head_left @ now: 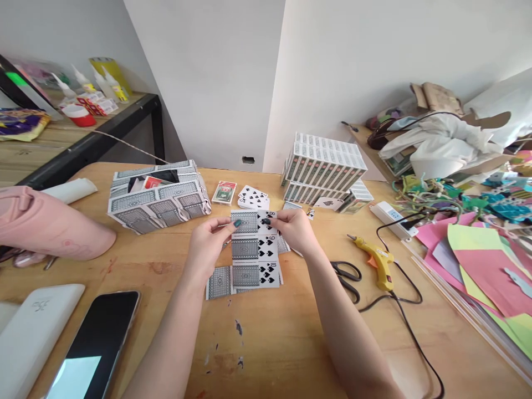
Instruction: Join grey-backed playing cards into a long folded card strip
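Note:
In the middle of the head view, my left hand [214, 235] pinches the upper left edge of a panel of joined playing cards [245, 249]. My right hand [293, 227] grips the same panel at its upper right corner, thumb on the spades face. The panel shows patterned card backs on its left and spade faces, with 8, 9 and 10 visible, on its right. Beneath it lie more playing cards [219, 282], partly hidden. Beyond my hands are a red card box [225, 192] and a few loose spade cards [252, 197].
A box covered in playing cards [158, 202] stands at left; stacked card boxes [328, 163] stand at back right. Right of my arm lie black-handled scissors [348, 277], a yellow glue gun [378, 263] with its cord, and coloured paper [486, 266]. A phone [95, 338] lies front left.

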The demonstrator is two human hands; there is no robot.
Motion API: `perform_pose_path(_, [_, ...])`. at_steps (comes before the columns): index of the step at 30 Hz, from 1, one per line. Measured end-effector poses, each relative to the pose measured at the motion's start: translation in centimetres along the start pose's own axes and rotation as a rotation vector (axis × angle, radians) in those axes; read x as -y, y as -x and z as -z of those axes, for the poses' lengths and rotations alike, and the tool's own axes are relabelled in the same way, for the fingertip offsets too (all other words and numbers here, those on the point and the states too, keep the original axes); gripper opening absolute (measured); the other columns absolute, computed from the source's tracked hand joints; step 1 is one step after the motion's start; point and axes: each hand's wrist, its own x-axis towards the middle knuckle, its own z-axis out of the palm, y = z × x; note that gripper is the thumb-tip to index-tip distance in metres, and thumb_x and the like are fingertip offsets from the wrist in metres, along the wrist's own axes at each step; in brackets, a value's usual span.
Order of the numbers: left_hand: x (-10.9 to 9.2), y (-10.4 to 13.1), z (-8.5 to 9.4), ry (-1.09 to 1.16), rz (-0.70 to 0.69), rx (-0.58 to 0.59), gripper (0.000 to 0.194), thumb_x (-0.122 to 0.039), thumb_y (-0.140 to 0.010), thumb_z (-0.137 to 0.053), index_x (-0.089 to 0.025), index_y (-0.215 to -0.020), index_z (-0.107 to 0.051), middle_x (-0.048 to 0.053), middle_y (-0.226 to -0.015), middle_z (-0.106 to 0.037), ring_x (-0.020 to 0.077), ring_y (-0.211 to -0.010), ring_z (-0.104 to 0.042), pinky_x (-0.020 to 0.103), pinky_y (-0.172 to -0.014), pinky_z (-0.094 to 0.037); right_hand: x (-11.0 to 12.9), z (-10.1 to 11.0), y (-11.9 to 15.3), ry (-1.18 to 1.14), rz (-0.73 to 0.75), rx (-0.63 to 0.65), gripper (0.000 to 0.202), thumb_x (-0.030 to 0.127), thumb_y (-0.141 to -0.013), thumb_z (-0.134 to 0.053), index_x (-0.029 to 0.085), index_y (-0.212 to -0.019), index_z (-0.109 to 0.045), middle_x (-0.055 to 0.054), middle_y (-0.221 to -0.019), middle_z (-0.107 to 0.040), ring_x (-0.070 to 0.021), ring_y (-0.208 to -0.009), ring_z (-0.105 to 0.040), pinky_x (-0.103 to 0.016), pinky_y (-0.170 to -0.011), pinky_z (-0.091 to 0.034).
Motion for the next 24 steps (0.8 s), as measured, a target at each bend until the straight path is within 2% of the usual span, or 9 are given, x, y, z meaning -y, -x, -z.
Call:
perform_pose_path(3, [-0.17,0.15,-0.42,0.187,0.069,-0.040,0.033,-0.027,-0.047,-0.080,-0.013,-0.075,-0.069,0.004,-0.074,-0.068,0.0130,-0.067,-0.061,0.024,-0.063,-0.048,-0.04,-0.09,0.02,-0.004,0.023,0.036,0.040,0.031,-0.071,-0.056,0.019,-0.047,-0.026,0.005,-0.049,-0.022,-0.0080,-0.049,-0.020,-0.025,-0.047,-0.016])
perform_pose_path(5, [-0.23,0.20,-0.67,0.232,0.078,-0.089,0.035,-0.024,-0.046,-0.080,-0.014,-0.077,-0.069,0.003,-0.074,-0.068,0.0114,-0.065,-0.060,0.022,-0.061,-0.046,-0.13,-0.20,-0.02,-0.011,0.014,0.055,0.039,0.032,-0.071,-0.057,0.019,-0.046,-0.030,0.005,-0.049,-0.025,-0.0079,-0.049,-0.022,-0.024,-0.047,-0.018])
perform_pose_path(11, [-0.33,0.12,-0.77,0.246,0.063,-0.142,0.037,-0.023,-0.041,-0.082,-0.014,-0.075,-0.070,0.001,-0.070,-0.068,0.0106,-0.062,-0.059,0.021,-0.057,-0.043,-0.19,-0.41,-0.11,-0.043,-0.044,0.088,0.030,0.035,-0.069,-0.060,0.017,-0.048,-0.047,0.004,-0.046,-0.038,-0.0088,-0.048,-0.033,-0.024,-0.047,-0.025])
perform_pose_path(24, [-0.14,-0.01,-0.83,0.268,0.011,-0.172,0.036,-0.021,-0.039,-0.082,-0.013,-0.072,-0.071,0.003,-0.069,-0.069,0.0129,-0.064,-0.061,0.025,-0.062,-0.047,-0.04,-0.57,-0.12,-0.062,-0.094,0.099,0.026,0.033,-0.068,-0.060,0.015,-0.050,-0.057,0.004,-0.044,-0.044,-0.0091,-0.046,-0.039,-0.024,-0.048,-0.031])
